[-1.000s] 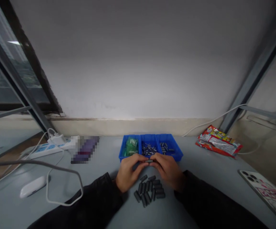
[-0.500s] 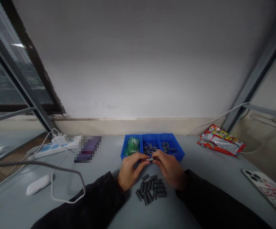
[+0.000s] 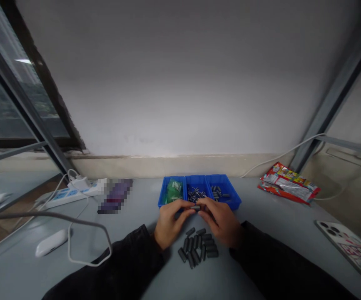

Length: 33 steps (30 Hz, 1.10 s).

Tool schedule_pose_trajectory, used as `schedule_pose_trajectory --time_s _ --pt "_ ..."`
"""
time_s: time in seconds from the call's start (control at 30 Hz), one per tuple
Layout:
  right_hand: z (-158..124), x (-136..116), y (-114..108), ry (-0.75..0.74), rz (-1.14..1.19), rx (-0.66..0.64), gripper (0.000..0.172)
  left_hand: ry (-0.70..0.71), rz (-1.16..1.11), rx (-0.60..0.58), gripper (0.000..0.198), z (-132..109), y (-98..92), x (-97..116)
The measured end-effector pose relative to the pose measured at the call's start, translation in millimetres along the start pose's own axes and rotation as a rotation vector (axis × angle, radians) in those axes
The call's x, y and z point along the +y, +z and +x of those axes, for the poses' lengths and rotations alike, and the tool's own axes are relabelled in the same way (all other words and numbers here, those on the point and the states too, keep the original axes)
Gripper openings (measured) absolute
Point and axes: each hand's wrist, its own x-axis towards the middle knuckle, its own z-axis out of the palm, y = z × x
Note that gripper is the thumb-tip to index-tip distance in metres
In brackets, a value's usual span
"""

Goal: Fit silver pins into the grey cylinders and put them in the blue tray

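Note:
Between the fingertips of both hands sits a small dark grey cylinder, lying level in front of the blue bins. My left hand pinches its left end and my right hand pinches its right end. Below them on the table lies a loose group of similar dark grey cylinders. The left blue bin holds green plastic bags. Small shiny metal pins fill part of the middle bin. Several grey cylinders lie in the right bin.
At the left are a power strip with cables, a blurred purple item and a white earbud case. A grey cable crosses the left foreground. Right are red snack packets and a phone. Behind rises a wall.
The cylinder and the fingertips have shifted very slightly; both hands keep their pinch on it. The cylinders on the table and the bins look the same.

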Motion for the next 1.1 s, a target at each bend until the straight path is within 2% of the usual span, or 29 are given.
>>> schedule_pose_trajectory --time_s 0.23,0.4,0.63,0.73,0.9,1.03,1.1 --pt "0 7 5 -0.023 -0.033 0.040 0.008 -0.004 0.001 -0.015 0.010 0 0.6 1" --pt "0 7 5 0.003 -0.022 0.010 0.009 0.023 0.007 -0.024 0.009 0 0.6 2" --pt "2 1 0 0.015 0.001 -0.047 0.015 0.048 0.022 -0.034 0.010 -1 1.1 0" --pt "3 -3 -1 0.027 0.004 -0.065 0.024 0.052 0.019 -0.044 0.011 -2 0.8 0" --pt "3 -3 1 0.035 -0.008 -0.026 0.032 0.055 0.003 -0.044 0.010 -1 1.2 1" --pt "1 0 2 0.080 0.028 0.013 0.017 0.008 0.020 -0.008 0.010 0 1.0 3" --pt "1 1 3 0.069 0.009 0.021 0.014 -0.005 0.019 0.007 0.010 1 1.0 3"
